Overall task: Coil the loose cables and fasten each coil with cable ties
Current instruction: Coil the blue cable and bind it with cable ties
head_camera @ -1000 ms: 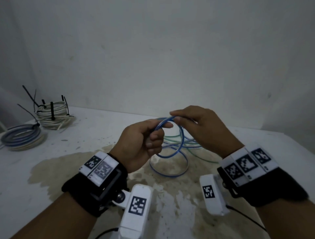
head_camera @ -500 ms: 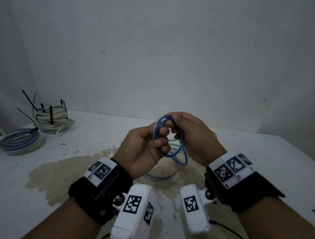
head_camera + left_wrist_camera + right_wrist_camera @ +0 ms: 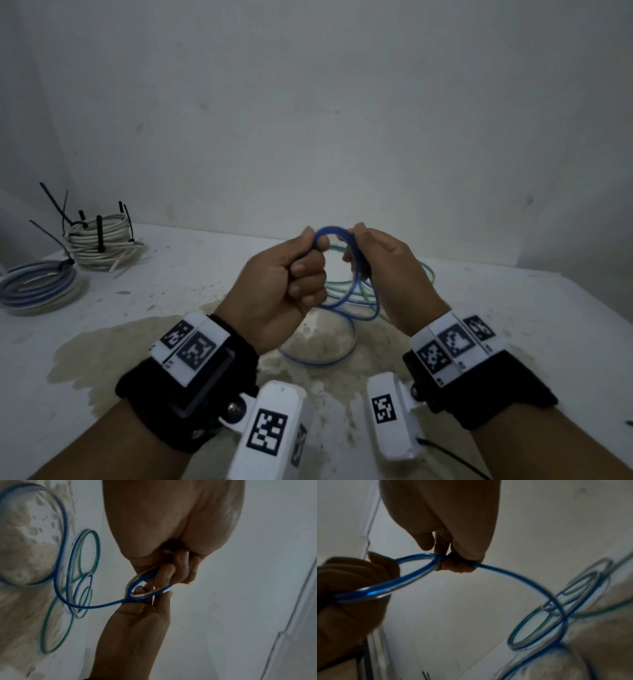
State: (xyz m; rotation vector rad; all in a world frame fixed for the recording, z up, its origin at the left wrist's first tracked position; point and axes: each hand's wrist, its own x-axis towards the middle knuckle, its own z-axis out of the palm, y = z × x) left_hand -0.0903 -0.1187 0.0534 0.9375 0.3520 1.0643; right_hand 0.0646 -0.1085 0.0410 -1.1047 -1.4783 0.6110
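A small loop of the blue cable (image 3: pixel 334 231) was gripped by the curled left hand (image 3: pixel 281 284) and pinched by the right hand (image 3: pixel 387 274) above the table (image 3: pixel 513 308).

Stained white table (image 3: pixel 513 308) with two tied coils (image 3: pixel 99 240), loose cables (image 3: pixel 318 359).

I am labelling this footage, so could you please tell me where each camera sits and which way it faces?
Head: worn on the head, looking forward and down over the table at both forearms, the left hand and right hand.
Left wrist: under the left wrist, looking along the palm at the fingers and the opposite hand.
Right wrist: under the right wrist, looking along its hand toward the left hand.
Shared: every view shows both hands gripping the blue cable, its loose loops trailing on the table.
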